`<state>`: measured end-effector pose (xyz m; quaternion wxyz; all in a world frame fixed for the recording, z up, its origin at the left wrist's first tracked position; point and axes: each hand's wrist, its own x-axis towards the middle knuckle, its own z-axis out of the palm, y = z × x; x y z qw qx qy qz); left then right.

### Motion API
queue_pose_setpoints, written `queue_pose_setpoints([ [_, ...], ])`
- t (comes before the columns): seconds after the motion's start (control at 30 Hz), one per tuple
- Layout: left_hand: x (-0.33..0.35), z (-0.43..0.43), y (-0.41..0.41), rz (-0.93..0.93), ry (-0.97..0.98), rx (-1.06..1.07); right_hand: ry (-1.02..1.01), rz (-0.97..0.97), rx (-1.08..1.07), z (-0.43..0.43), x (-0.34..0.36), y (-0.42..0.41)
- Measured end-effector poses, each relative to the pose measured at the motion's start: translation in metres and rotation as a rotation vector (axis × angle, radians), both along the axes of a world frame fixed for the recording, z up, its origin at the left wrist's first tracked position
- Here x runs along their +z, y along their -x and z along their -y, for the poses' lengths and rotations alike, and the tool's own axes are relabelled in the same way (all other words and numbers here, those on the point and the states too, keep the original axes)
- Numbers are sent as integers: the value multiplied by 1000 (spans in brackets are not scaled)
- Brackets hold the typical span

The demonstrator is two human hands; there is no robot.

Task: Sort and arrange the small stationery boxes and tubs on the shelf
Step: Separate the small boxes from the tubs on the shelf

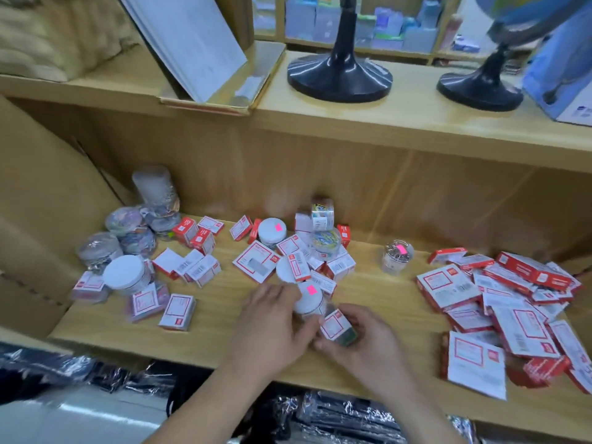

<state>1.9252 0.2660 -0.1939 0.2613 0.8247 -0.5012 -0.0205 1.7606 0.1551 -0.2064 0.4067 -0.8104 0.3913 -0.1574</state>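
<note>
Small red-and-white stationery boxes and round tubs lie scattered on a wooden shelf (221, 318). My left hand (272, 318) grips a white-lidded tub (309, 299) with a pink sticker near the shelf's front middle. My right hand (355, 341) pinches a small red-and-white box (334, 325) right beside that tub. Behind them sits a mixed heap of boxes and tubs (298, 254). At the left stand a large white-lidded tub (125, 275) and wrapped clear tubs (134, 232). A pile of larger flat red boxes (512, 302) fills the right side.
A clear tub of clips (397, 256) stands alone right of the middle heap. A cardboard panel (38, 219) closes the shelf's left end. The upper shelf holds two black globe stands (339, 75) and a leaning white board (189, 40). Wrapped dark goods (320, 415) lie below.
</note>
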Motion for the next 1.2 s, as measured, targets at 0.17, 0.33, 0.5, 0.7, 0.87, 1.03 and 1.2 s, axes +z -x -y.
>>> queue_pose_setpoints([
  [0.17,-3,5,1,-103,73,8,187,-116,-41,-7,10,-3],
  [0.33,16,-12,0,-280,244,78,199,-106,-84,-10,13,-3],
  [0.5,19,-61,-8,-312,317,137,222,-124,-4,-11,9,-6],
  [0.7,3,-109,-24,-348,271,266,376,-148,-32,-23,13,-26],
  [0.87,-10,-119,-34,-297,205,264,211,129,5,-43,41,-56],
  [1.03,-21,-118,-42,-222,166,222,56,137,9,-48,48,-79],
  [1.2,-8,-119,-53,-171,228,181,-2,143,8,-52,54,-103],
])
